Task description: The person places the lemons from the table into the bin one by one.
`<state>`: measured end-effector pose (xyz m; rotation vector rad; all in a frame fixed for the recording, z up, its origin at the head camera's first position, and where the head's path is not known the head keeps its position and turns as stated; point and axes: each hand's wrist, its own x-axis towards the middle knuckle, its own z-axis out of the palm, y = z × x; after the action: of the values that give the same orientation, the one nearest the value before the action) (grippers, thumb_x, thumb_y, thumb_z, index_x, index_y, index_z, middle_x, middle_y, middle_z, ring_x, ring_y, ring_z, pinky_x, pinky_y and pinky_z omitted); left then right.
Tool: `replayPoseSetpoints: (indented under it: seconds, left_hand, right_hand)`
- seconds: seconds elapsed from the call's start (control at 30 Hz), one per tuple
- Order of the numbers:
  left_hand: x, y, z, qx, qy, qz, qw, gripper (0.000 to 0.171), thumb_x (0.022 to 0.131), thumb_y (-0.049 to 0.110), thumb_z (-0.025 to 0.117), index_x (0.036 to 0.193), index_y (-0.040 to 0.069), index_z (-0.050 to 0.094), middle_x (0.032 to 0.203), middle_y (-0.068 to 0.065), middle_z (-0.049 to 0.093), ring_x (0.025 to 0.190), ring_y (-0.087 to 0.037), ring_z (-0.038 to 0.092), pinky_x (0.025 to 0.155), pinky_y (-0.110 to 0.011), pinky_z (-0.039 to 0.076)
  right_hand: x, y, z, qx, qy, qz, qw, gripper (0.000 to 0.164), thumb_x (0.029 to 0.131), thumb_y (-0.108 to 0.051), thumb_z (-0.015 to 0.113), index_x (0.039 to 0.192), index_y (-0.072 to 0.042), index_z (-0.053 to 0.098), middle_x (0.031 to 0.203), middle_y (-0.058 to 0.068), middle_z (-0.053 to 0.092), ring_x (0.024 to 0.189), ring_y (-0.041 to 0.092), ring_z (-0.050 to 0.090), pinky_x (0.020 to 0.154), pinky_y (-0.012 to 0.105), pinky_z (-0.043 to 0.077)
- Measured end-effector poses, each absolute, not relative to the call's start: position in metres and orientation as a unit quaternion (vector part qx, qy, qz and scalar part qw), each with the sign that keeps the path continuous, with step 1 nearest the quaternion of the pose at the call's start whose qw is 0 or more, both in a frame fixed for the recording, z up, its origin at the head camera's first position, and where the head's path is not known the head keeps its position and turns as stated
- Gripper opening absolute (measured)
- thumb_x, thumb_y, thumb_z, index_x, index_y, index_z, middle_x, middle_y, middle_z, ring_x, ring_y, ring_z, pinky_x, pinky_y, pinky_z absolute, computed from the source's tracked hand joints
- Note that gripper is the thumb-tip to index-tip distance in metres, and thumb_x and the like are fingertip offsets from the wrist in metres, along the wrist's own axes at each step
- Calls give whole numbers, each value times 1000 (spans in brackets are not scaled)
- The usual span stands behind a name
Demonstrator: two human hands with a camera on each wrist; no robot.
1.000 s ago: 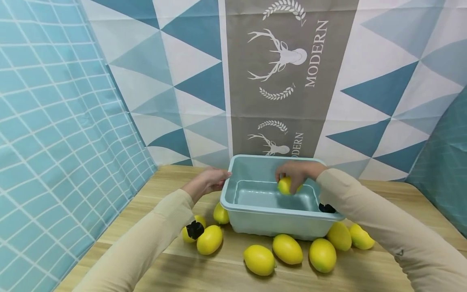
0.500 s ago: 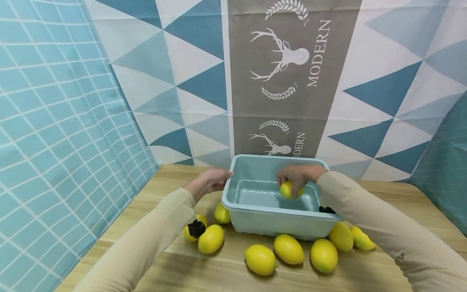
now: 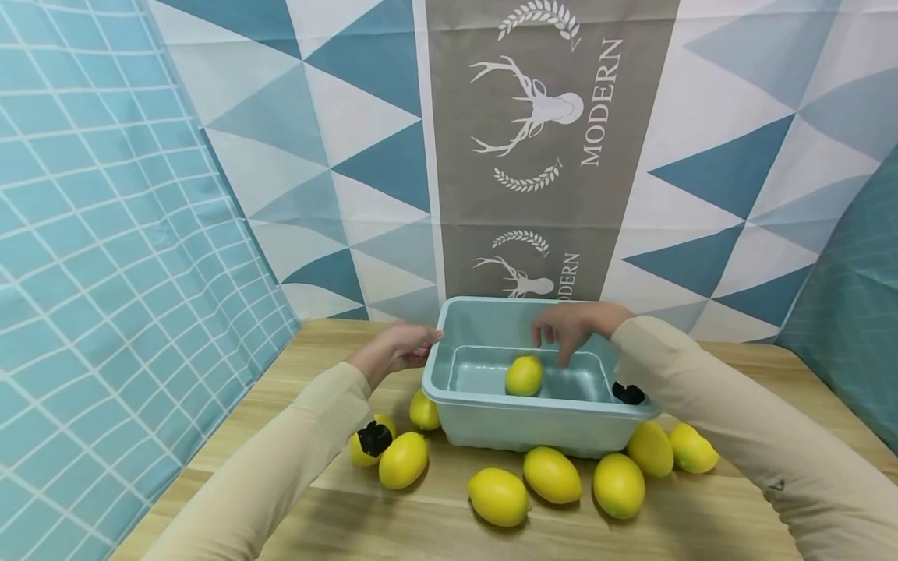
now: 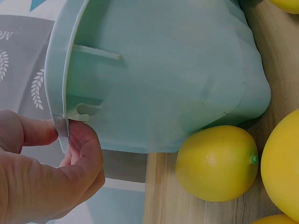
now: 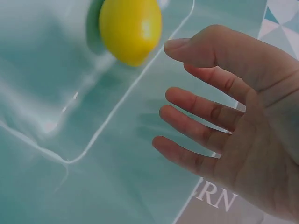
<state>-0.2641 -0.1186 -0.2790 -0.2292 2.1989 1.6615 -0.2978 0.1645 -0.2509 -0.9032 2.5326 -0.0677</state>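
A pale blue-green plastic basin [image 3: 540, 428] stands on the wooden table, with one yellow lemon [image 3: 524, 375] lying on its floor. My left hand [image 3: 403, 347] pinches the basin's left rim between thumb and fingers, as the left wrist view shows at the rim [image 4: 57, 93]. Inside the basin, above its floor, my right hand [image 3: 570, 327] is to the right of the lemon and apart from it. Its fingers [image 5: 196, 128] are spread and hold nothing in the right wrist view, where the lemon [image 5: 131, 30] sits beyond the thumb tip.
Several lemons lie on the table [image 3: 393, 530] outside the basin: a lemon [image 3: 424, 411] by its left wall, a lemon [image 3: 499, 497] in front, and a lemon [image 3: 693, 449] at the right. A patterned cloth [image 3: 379, 156] hangs close behind.
My right hand has let go of the lemon, which now rests on the basin floor, left of where it was held. The left hand keeps its grip on the rim.
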Motion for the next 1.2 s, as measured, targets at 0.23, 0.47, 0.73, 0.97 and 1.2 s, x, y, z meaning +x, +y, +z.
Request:
replayPoseSetpoints:
  seconds: [0.23, 0.47, 0.73, 0.97, 1.2]
  left_hand:
    - [-269, -123, -272, -74, 786, 580, 200, 27, 97, 14, 55, 116, -5, 54, 81, -1, 52, 62, -6, 50, 62, -16, 51]
    - [-274, -124, -265, -75, 783, 578, 215, 29, 96, 12, 56, 119, -6, 53, 88, -4, 50, 68, -8, 53, 63, -16, 52]
    - [-272, -126, -269, -87, 783, 577, 215, 39, 96, 13, 56, 129, -7, 47, 93, -5, 51, 69, -8, 54, 64, -16, 53]
    - [-271, -123, -269, -79, 796, 563, 208, 38, 97, 14, 56, 127, -9, 48, 91, -6, 50, 66, -7, 52, 62, -15, 52]
    - [-270, -120, -270, -76, 797, 561, 213, 36, 97, 13, 55, 125, -9, 49, 90, -6, 50, 64, -7, 52, 60, -14, 52]
  right_hand:
    - [-290, 171, -236, -329, 922, -18, 204, 45, 71, -9, 79, 112, -11, 59, 113, 17, 61, 96, 24, 54, 84, 38, 52]
    - [-287, 177, -228, -342, 923, -14, 177, 43, 73, -10, 79, 111, -9, 60, 111, 17, 62, 97, 28, 58, 84, 40, 53]
    - [-278, 177, -223, -328, 927, -11, 181, 40, 74, -11, 79, 109, -14, 60, 109, 12, 62, 101, 30, 59, 85, 40, 54]
    - [-268, 185, -219, -322, 929, -3, 184, 37, 74, -13, 80, 104, -15, 59, 105, 5, 61, 100, 28, 57, 82, 39, 53]
    - [-256, 197, -224, -329, 928, -9, 174, 36, 73, -15, 82, 102, -17, 59, 103, 4, 61, 96, 22, 55, 82, 37, 52]
